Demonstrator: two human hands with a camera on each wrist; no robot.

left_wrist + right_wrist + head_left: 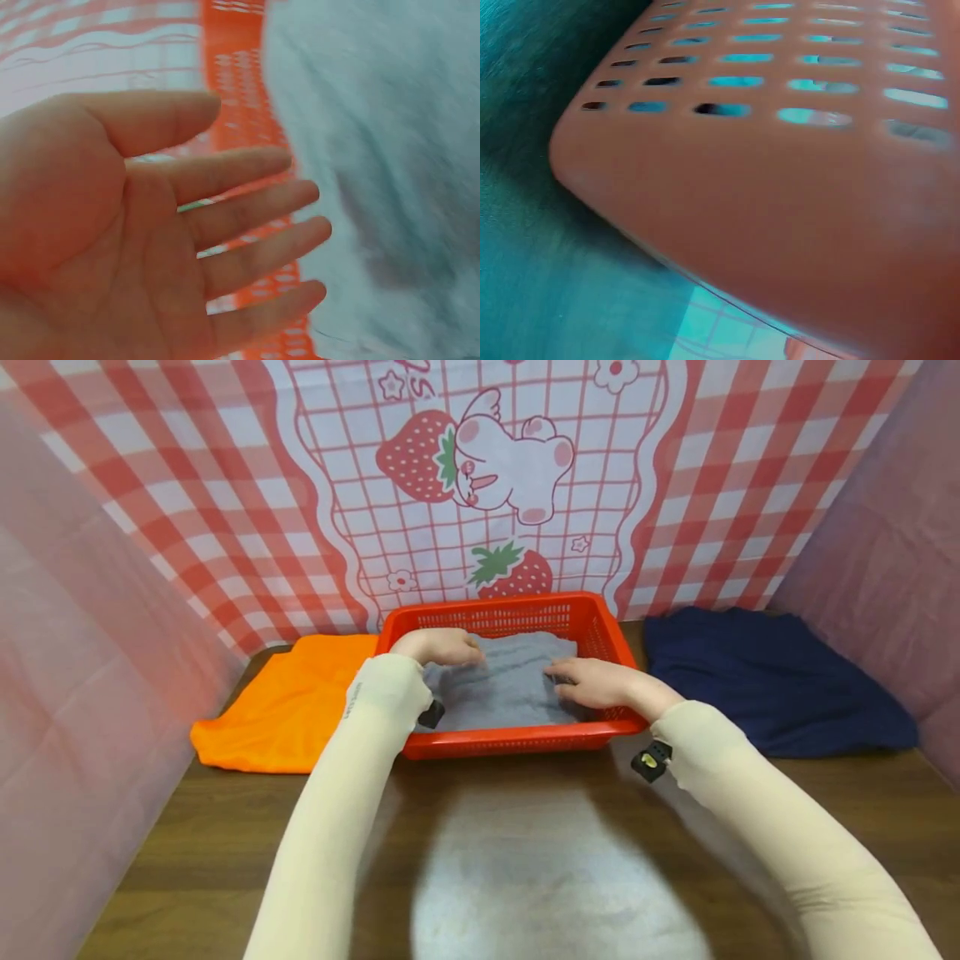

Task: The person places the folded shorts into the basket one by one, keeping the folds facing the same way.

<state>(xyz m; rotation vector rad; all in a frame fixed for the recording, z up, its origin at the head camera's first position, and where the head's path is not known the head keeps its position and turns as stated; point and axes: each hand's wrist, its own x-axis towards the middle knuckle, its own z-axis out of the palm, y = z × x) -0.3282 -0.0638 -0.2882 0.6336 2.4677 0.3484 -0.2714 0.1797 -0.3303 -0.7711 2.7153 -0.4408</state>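
Observation:
A grey folded cloth (517, 685) lies inside a red plastic basket (510, 739) with slotted walls. My left hand (444, 647) is over the left part of the cloth. In the left wrist view its fingers (247, 180) are straight and slightly spread, with nothing in the palm, and the cloth (397, 135) shows past the fingertips. Reaching over the basket's right side, my right hand (596, 683) has its loosely bent fingers close over the cloth's right edge. The right wrist view is filled by the basket's outer wall (705, 180), and that hand is hidden there.
An orange cloth (292, 710) lies flat left of the basket, and a dark navy cloth (765, 685) lies to its right. Behind the basket hangs a red-and-white checked fabric (742, 468). Pinkish fabric (82, 660) closes off the sides. The wooden table (555, 852) extends in front.

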